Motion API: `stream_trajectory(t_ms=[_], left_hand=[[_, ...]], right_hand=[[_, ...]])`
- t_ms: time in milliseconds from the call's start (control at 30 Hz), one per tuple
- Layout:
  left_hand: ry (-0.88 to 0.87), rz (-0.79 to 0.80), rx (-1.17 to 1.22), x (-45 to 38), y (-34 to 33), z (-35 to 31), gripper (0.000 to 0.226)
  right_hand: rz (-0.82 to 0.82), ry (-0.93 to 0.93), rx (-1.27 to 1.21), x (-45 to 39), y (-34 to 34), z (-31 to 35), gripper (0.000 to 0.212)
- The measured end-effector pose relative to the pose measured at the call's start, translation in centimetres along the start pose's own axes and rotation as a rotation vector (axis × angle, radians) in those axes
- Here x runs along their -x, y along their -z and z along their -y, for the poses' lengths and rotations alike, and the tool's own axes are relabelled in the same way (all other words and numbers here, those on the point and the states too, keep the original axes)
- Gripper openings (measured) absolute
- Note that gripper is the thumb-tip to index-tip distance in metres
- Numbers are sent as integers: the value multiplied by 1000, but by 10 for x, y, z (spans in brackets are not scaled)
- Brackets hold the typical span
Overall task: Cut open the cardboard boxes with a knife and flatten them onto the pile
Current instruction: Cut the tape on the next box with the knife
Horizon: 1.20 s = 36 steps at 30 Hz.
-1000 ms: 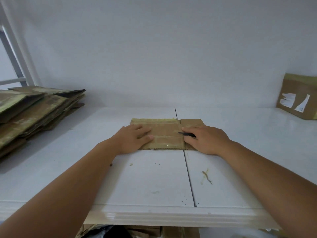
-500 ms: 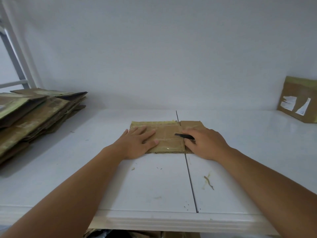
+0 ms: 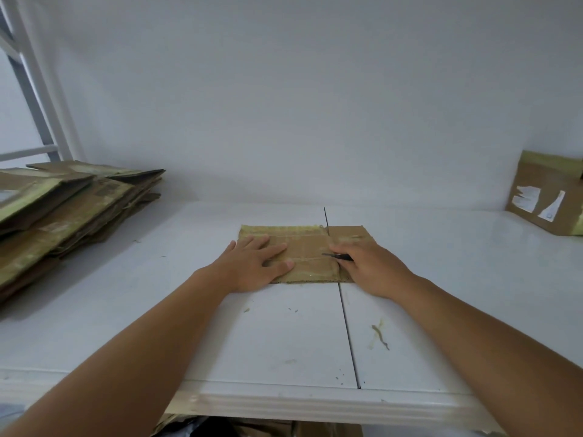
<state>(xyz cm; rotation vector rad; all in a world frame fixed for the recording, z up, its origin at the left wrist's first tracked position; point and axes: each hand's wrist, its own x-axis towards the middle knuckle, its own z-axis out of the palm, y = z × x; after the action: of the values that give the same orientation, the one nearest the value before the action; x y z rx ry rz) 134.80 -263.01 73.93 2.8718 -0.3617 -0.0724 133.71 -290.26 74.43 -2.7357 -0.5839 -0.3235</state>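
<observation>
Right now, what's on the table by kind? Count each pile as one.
Flattened box under the hands: 1
Pile of flattened boxes at left: 1
Box with torn labels at right: 1
Knife, in the right hand: 1
Total: 4
The left hand lies flat on the box.

Honestly nothing readable here. The box leaning at the far right has two torn white label scraps stuck on it, but any print on them is too small and blurry to make out. The pile of flattened cardboard on the left has some dark printed marks on one sheet, maybe a barcode-ish patch, though I can't pull a single letter or number out of it. The flat cardboard in the middle shows only tape.
</observation>
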Motion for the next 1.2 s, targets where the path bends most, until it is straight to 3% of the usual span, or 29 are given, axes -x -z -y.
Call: stream_trajectory(t_ms=[233,400,567,800,1033,1200], left_hand=[[10,6,-23,5,-2,-3,68],[32,-39,-25,6,-2,-4,86],[97,-14,19,7,-2,-5,85],[149,-24,34,16,4,-13,87],[-2,-313,326,20,9,-6,80],[-161,-593,334,24,15,-12,91]], right_hand=[[37,6,33,-2,-2,-1,37],[30,31,80,-1,-3,-2,36],[38,-130,38,0,-4,-3,35],[74,-164,87,2,1,2,43],[-31,-67,76,2,-5,-4,45],[-361,-142,-159,2,-3,-5,43]])
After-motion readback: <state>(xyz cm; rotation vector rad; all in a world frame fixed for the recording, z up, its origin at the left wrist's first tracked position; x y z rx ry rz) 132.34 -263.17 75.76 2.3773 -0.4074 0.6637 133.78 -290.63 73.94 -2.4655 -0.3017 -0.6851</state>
